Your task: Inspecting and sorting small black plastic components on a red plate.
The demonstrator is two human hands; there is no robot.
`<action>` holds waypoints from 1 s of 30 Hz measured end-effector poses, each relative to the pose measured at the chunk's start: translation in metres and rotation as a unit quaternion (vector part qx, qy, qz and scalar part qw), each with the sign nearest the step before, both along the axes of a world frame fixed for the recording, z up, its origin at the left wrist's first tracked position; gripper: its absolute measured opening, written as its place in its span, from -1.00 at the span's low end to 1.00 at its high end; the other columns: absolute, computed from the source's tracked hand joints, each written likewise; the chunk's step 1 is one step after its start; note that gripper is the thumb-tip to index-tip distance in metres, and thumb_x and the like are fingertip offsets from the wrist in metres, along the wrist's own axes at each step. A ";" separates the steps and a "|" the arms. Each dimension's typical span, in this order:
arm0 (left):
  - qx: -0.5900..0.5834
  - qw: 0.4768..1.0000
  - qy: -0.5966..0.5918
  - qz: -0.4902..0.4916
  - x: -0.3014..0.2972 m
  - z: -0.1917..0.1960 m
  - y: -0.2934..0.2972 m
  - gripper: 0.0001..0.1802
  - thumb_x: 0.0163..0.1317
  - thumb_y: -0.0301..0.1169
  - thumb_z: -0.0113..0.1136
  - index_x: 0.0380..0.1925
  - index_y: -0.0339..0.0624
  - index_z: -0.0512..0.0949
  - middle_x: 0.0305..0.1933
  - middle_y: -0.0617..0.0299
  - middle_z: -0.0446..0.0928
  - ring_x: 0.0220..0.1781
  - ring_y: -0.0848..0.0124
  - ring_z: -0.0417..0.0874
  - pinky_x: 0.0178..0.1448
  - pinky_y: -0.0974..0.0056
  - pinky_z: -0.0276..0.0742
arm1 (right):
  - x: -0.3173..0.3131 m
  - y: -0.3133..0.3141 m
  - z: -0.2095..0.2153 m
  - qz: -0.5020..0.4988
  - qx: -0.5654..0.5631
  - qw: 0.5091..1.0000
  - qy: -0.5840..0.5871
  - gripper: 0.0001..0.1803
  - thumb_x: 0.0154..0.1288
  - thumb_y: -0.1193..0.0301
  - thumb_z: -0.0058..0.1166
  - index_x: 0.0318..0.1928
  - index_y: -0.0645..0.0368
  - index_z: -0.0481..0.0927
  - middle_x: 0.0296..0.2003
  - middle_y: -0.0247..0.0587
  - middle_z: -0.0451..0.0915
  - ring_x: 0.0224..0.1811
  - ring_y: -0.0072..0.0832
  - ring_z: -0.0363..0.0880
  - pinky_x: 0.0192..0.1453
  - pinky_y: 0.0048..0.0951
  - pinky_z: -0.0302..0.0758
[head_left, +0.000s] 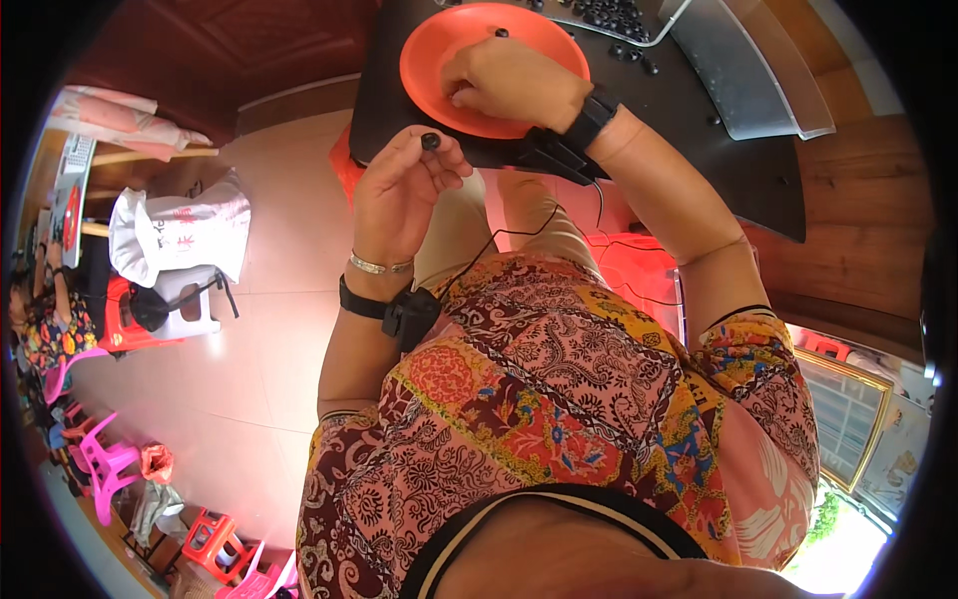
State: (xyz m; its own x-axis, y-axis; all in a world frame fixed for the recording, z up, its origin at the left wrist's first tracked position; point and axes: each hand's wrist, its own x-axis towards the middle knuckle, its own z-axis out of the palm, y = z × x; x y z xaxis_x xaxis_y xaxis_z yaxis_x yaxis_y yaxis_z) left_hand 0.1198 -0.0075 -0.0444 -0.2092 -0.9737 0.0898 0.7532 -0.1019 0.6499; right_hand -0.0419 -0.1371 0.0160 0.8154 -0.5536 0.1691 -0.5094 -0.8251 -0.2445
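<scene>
My left hand (399, 190) is raised at the near edge of the black table, palm up. Between its thumb and index finger it pinches a small round black piece (430, 142) that looks like a little cap or ring. My right hand (514, 82) reaches over a shallow orange plate (423, 62), its fingers curled down and pressed together; whatever they hold, if anything, is hidden. Another small black piece (502, 33) lies in the plate, just beyond the knuckles. Each wrist wears a black strap with a small device, and a thin cable runs between them.
Beyond the plate, a tray (654, 40) holds many black pieces; several loose ones (635, 56) lie on the black table (689, 130). A translucent plastic bin (743, 75) stands at the right. Across the floor are a white sack (185, 235), pink chairs (108, 461) and another person (55, 324).
</scene>
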 end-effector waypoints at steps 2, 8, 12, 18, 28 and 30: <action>-0.001 1.000 0.005 -0.004 0.001 -0.001 0.000 -0.71 0.35 -0.26 -0.05 -0.23 -0.30 0.49 -0.24 0.10 0.55 -0.18 0.26 0.59 -0.08 0.27 0.44 | 0.001 -0.001 -0.004 -0.002 -0.008 1.000 0.007 -0.83 0.06 0.45 0.09 -0.28 0.14 0.61 -0.40 -0.14 0.62 -0.36 -0.19 0.61 -0.22 -0.27 0.50; 0.001 1.000 0.017 -0.010 -0.001 0.005 -0.001 -0.71 0.34 -0.25 -0.04 -0.24 -0.28 0.50 -0.24 0.10 0.56 -0.19 0.25 0.59 -0.08 0.26 0.44 | 0.002 0.000 -0.001 -0.029 0.000 1.000 0.009 -0.85 0.05 0.48 0.09 -0.30 0.15 0.59 -0.41 -0.14 0.61 -0.37 -0.23 0.60 -0.22 -0.30 0.52; 0.009 1.000 0.015 -0.023 -0.007 0.012 -0.005 -0.72 0.33 -0.25 -0.04 -0.25 -0.27 0.50 -0.24 0.11 0.56 -0.19 0.25 0.59 -0.07 0.25 0.45 | -0.012 0.016 0.023 -0.097 0.241 0.950 -0.171 -0.89 0.15 0.52 0.16 -0.28 0.22 0.59 -0.44 -0.29 0.61 -0.35 -0.57 0.61 -0.21 -0.51 0.53; 0.012 1.000 -0.022 -0.015 -0.027 0.027 -0.008 -0.72 0.33 -0.26 -0.05 -0.24 -0.25 0.50 -0.25 0.13 0.56 -0.19 0.27 0.59 -0.06 0.23 0.45 | -0.032 0.066 0.036 -0.009 0.315 0.879 -0.358 -0.90 0.21 0.58 0.17 -0.25 0.25 0.58 -0.37 -0.40 0.60 -0.30 -0.70 0.56 -0.17 -0.62 0.51; 0.026 0.997 -0.073 -0.018 -0.058 0.038 -0.005 -0.67 0.38 -0.25 -0.17 -0.09 -0.24 0.47 -0.20 0.20 0.55 -0.16 0.38 0.55 -0.05 0.30 0.41 | -0.058 0.081 0.019 0.018 -0.015 0.934 -0.356 -0.88 0.05 0.57 0.21 -0.34 0.21 0.58 -0.42 -0.20 0.56 -0.37 -0.31 0.59 -0.29 -0.40 0.54; 0.021 0.997 -0.076 -0.014 -0.059 0.036 -0.006 -0.66 0.38 -0.26 -0.17 -0.04 -0.25 0.45 -0.16 0.20 0.55 -0.13 0.40 0.54 -0.04 0.30 0.40 | -0.062 0.083 0.018 0.009 -0.051 0.941 -0.335 -0.88 0.05 0.55 0.22 -0.34 0.20 0.58 -0.42 -0.20 0.56 -0.35 -0.29 0.58 -0.27 -0.38 0.53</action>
State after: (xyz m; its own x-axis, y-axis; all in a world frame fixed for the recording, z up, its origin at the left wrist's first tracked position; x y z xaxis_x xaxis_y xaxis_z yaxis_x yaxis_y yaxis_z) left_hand 0.0612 -0.0138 -0.0084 -0.2437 -0.9697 0.0149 0.6424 -0.1499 0.7515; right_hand -0.1037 -0.0539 0.0341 0.5150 -0.4938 0.7007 -0.2552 -0.8686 -0.4246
